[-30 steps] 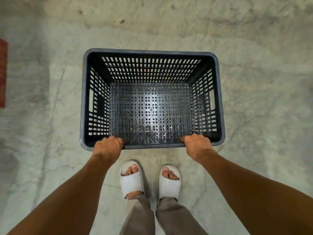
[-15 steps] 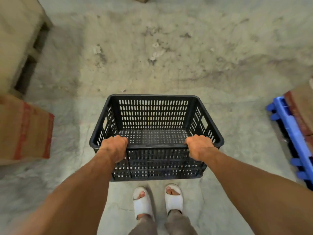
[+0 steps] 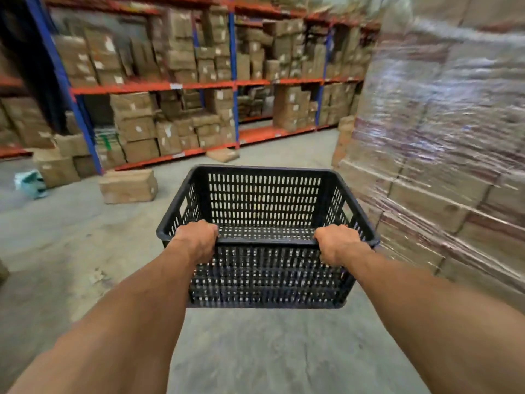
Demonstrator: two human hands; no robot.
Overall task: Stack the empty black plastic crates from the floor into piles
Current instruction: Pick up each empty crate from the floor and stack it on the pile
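An empty black plastic crate (image 3: 264,200) with perforated walls hangs in the air in front of me, level and well above the concrete floor. My left hand (image 3: 197,240) grips the near rim at its left end. My right hand (image 3: 338,244) grips the same rim at its right end. Both sets of fingers curl over the rim into the crate. No other black crate or pile shows in the head view.
A tall pallet load of cartons in stretch wrap (image 3: 443,137) stands close on the right. Blue and orange racking (image 3: 233,83) full of cardboard boxes runs across the back. Loose cartons (image 3: 127,186) lie on the floor at left. Bare concrete floor (image 3: 71,237) stretches ahead left.
The crate has come up off the floor in both hands. My view has swung from looking down at my feet to looking forward into the warehouse aisle.
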